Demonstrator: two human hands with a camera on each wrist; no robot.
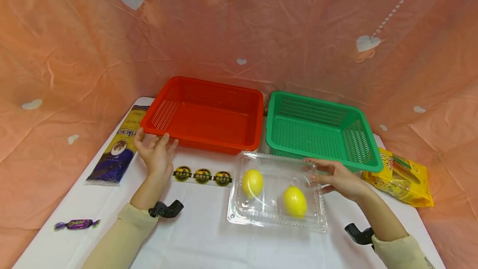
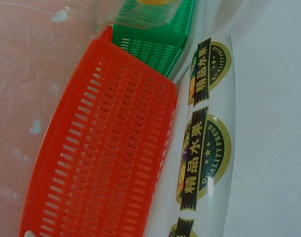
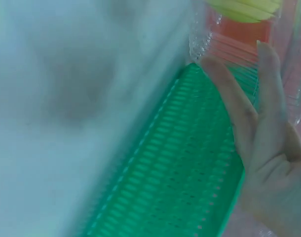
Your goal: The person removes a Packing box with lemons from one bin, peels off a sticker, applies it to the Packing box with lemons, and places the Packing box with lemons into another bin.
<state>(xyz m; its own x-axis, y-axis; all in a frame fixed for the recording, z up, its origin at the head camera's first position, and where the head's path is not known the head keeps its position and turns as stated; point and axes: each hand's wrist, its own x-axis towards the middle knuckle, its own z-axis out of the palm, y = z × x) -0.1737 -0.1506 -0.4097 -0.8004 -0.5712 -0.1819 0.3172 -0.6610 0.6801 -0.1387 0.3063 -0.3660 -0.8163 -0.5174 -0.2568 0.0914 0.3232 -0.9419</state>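
Your right hand [image 1: 341, 178] pinches the clear container [image 1: 269, 204] to its left; your left hand [image 1: 157, 156], fingers unclenched, has the red basket [image 1: 214, 120] just ahead.

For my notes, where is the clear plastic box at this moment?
In the head view, the clear plastic box is just right of centre, below the gap between the red basket and green basket; the right hand holds its right side.

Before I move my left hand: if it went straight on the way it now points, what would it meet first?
Most likely the red basket, near its front left corner. The left hand is right at the rim there, though exact depth is unclear.
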